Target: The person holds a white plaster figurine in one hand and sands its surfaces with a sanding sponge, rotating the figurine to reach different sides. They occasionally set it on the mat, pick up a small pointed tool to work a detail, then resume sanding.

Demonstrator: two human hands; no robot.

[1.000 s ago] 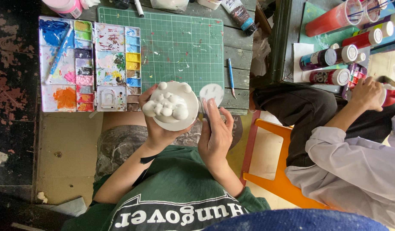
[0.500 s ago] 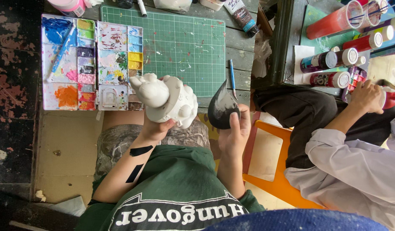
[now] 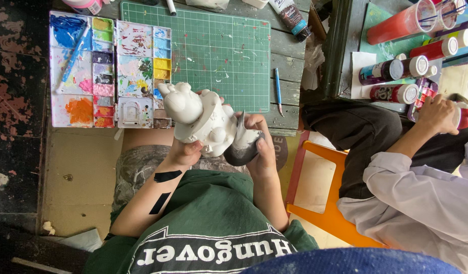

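Fingers: left hand (image 3: 185,152) grips white figurine (image 3: 203,119); right hand (image 3: 262,147) cups grey piece (image 3: 242,147)

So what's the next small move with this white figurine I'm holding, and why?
Probably tilt the white figurine a little so the patch under the grey cloth faces up. The left hand supports it from below over the lap, while the right hand presses the cloth to its side, where the contact spot is partly hidden.
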